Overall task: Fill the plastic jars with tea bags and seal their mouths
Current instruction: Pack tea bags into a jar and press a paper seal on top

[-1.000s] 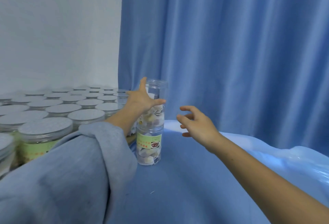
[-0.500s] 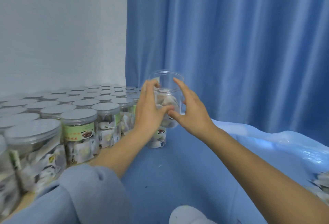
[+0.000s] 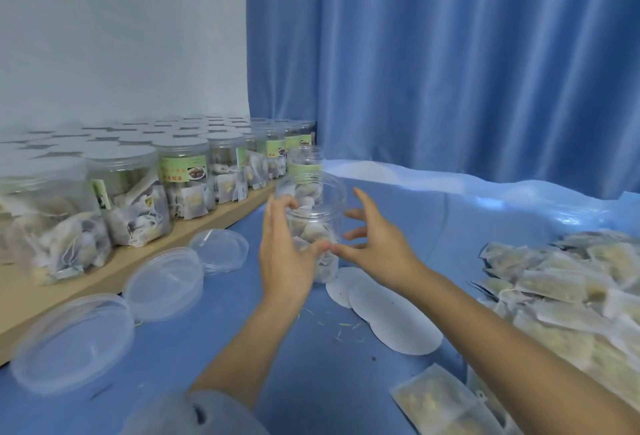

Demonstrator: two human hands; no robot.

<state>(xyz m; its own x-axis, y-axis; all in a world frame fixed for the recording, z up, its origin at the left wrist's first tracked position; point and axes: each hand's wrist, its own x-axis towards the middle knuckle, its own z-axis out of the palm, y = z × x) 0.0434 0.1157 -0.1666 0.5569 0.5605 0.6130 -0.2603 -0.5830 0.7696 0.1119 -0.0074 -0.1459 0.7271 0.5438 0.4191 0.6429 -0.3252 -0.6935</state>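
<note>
**Now: both hands at an open jar of tea bags**

Centre of view: clear plastic jar [image 3: 313, 223], no lid, part-filled w/ tea bags, upright above the blue-covered counter [image 3: 433, 213]. Can't tell if its base touches the counter. Left hand [image 3: 282, 254] is on the jar's left side, fingers curled round the wall & thumb across the front low down, so it grips the jar. Right hand [image 3: 375, 247] is just beside the jar on the right, fingers spread & relaxed, holding nothing; its thumb tip meets the left thumb near the jar's lower front. Whether the right fingers touch the wall is unclear.

Just behind stands a second lidless jar [image 3: 306, 164] w/ a green label. Left of it, rows of lidded, filled jars [image 3: 183, 178] sit on a pale wooden board [image 3: 114, 261] running toward the back corner.

Three clear plastic lids [image 3: 166, 282] lie on the counter in front of the board, left of the left forearm. White round seal discs [image 3: 391, 317], overlapping, lie right below the held jar. Loose tea bags [image 3: 568, 296] are heaped at the right edge, w/ a few more near the bottom. Blue curtain [image 3: 450, 54] hangs behind; grey sleeve [image 3: 180, 414] shows at bottom.
</note>
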